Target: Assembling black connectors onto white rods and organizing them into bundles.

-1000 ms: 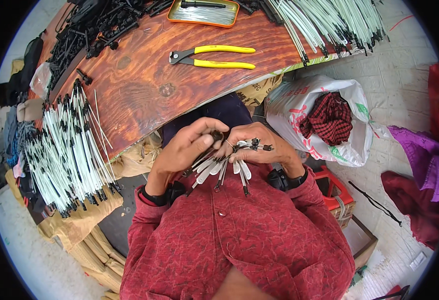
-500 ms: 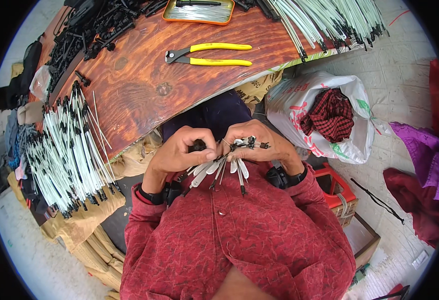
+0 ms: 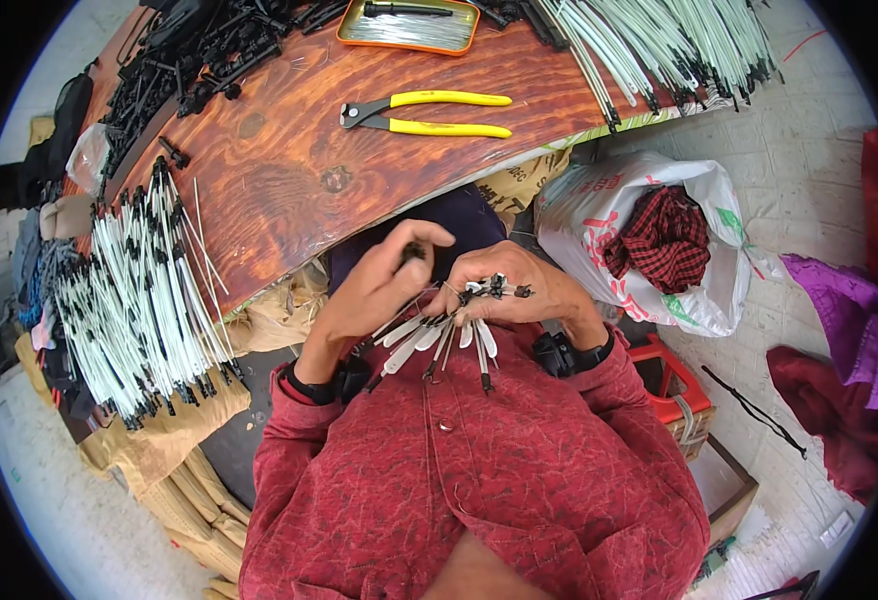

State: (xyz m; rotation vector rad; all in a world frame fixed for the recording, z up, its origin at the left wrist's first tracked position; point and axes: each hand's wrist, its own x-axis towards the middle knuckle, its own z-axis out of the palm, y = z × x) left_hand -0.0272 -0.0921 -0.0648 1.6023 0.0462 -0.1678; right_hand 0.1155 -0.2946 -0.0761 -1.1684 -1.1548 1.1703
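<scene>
My right hand (image 3: pixel 511 285) is closed around a bundle of pale rods with black ends (image 3: pixel 445 338), held in front of my shirt. The rods fan out below the fingers, and several black ends stick out over the hand. Just left of the bundle, my left hand (image 3: pixel 377 285) is raised, its index finger stretched out and the others curled. Something small and dark shows by its curled fingers, blurred, and I cannot make out what it is. A thin strand runs near the bundle between the two hands.
End-cutting pliers with yellow handles (image 3: pixel 449 98) lie on the wooden table (image 3: pixel 289 150). Beyond them is an orange-rimmed tray (image 3: pixel 409 47) of thin wires. Black parts (image 3: pixel 209 60) and pale rods (image 3: pixel 144 300) are piled leftward, more rods (image 3: pixel 669 50) rightward. A white bag (image 3: pixel 579 215) stands right.
My left hand has lifted slightly up from the bundle, and its index finger has straightened from a pinch. My right hand keeps its hold. The view has shifted a little.
</scene>
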